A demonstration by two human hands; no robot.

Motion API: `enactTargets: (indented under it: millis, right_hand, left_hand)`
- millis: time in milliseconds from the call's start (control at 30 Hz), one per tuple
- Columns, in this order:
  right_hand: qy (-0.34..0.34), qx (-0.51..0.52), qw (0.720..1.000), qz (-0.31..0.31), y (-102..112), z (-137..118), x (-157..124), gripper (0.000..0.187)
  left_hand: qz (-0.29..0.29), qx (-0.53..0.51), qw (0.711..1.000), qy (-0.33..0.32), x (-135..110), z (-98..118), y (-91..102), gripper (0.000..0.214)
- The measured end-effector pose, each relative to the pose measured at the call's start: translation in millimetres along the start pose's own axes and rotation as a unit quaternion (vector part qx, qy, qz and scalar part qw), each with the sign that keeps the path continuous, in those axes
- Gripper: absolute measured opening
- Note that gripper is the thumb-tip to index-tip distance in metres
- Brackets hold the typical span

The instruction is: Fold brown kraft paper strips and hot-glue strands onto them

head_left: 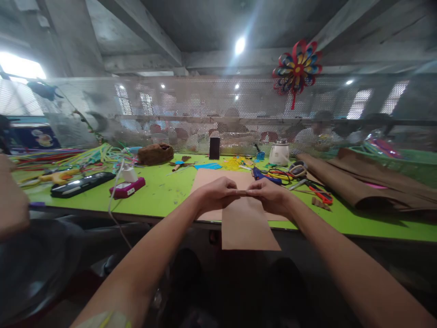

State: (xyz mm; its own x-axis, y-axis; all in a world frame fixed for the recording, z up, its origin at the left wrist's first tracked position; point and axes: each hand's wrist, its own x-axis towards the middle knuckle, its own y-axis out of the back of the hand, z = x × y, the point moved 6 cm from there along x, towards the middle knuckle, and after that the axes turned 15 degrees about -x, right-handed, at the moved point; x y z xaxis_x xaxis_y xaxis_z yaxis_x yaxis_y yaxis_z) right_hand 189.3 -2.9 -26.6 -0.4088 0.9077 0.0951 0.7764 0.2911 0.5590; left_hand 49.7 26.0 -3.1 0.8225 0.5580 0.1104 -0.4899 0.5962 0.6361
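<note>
Both of my hands pinch the top edge of a brown paper sheet (248,228), which hangs down over the table's front edge. My left hand (218,192) is closed on the edge's left end, my right hand (269,195) on its right end. Between the fingertips the paper's edge looks narrow and folded. Under my hands a larger light brown sheet (205,180) lies flat on the green table. Just beyond my right hand is a blue glue gun (266,176). Scissors with orange handles (321,193) lie farther right.
Large brown paper sheets (362,182) and a green basket (409,166) occupy the right. At left are a purple power strip (128,187) with a white cable, a black case (82,183) and coloured strips (85,159). A perforated screen stands behind. Part of another person shows at far left.
</note>
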Motion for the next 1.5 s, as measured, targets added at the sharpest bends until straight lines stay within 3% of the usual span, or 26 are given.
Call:
enactTargets:
  millis: [167, 400, 633, 800, 1067, 1267, 1333, 1433, 1500]
  right_hand:
    - [-0.001, 0.032, 0.999, -0.005, -2, 5, -2, 0.036]
    - [0.010, 0.050, 0.999, -0.003, -8, 8, -4, 0.036]
    - [0.025, 0.016, 0.999, -0.030, 4, 6, -3, 0.038]
    - [0.019, 0.014, 0.999, -0.033, 11, 6, -5, 0.036]
    - [0.012, 0.083, 0.995, 0.054, 13, 5, -10, 0.034]
    - [0.047, 0.126, 0.984, 0.120, 27, 1, -2, 0.031]
    - [0.058, 0.132, 0.985, 0.100, 22, -7, -3, 0.038]
    - [0.101, 0.144, 0.984, 0.022, 4, -33, -8, 0.055]
    - [0.138, 0.133, 0.981, -0.013, -4, -55, -12, 0.053]
  left_hand:
    - [-0.024, 0.029, 0.999, -0.008, 1, -4, 4.5, 0.039]
    - [0.000, 0.047, 0.999, -0.003, 1, -10, 7.3, 0.041]
    - [0.019, -0.007, 1.000, -0.001, -1, -12, 13.5, 0.048]
    - [-0.020, -0.092, 0.995, 0.012, -5, -12, 12.2, 0.049]
    - [-0.014, -0.098, 0.995, 0.011, -4, -15, 18.4, 0.047]
    - [0.031, -0.244, 0.969, -0.028, -10, 6, 19.1, 0.042]
    - [0.016, -0.305, 0.952, -0.036, -13, 14, 15.4, 0.040]
    - [-0.047, -0.360, 0.931, -0.026, -15, 18, 4.4, 0.040]
    - [-0.079, -0.385, 0.919, -0.019, -15, 17, -1.7, 0.043]
